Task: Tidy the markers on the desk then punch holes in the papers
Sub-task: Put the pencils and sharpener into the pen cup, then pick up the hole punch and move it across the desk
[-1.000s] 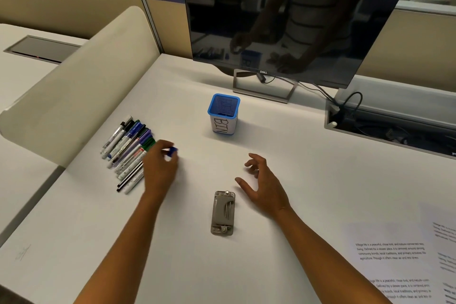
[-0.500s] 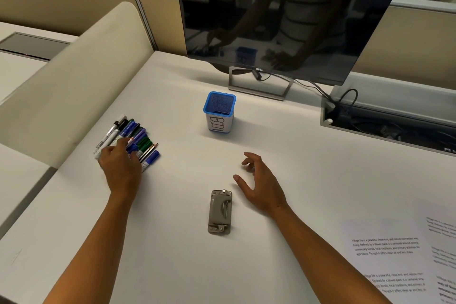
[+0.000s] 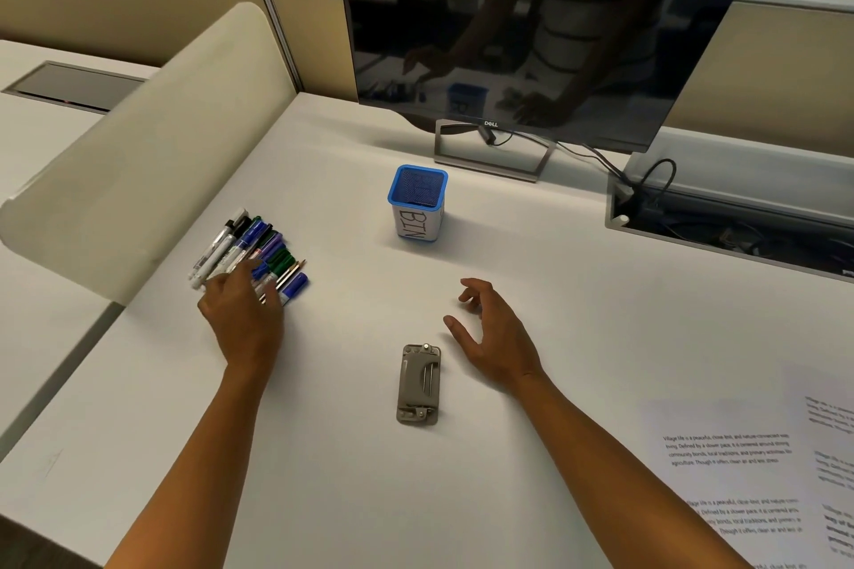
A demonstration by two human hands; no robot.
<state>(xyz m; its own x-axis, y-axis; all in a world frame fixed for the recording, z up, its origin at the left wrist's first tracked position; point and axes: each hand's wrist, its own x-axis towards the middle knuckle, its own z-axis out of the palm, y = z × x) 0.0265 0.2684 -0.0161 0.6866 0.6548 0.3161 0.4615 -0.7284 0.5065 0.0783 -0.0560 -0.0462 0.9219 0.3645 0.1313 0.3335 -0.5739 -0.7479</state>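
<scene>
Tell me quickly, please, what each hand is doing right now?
Left hand: on the markers, fingers over them; grip cannot be told.
Right hand: open, empty, beside the punch.

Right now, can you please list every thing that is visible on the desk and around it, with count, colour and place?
markers: a bunch, count unclear; black, blue, purple, green caps; desk's left side
bin: one, white with blue rim, marked BIN; desk centre, far side
hole punch: one, grey; near centre
papers: several, white, printed; near right corner
monitor: one, black, off; desk's back
divider: one, beige; left edge
left hand: open, over the markers
right hand: open, empty, right of the hole punch
</scene>
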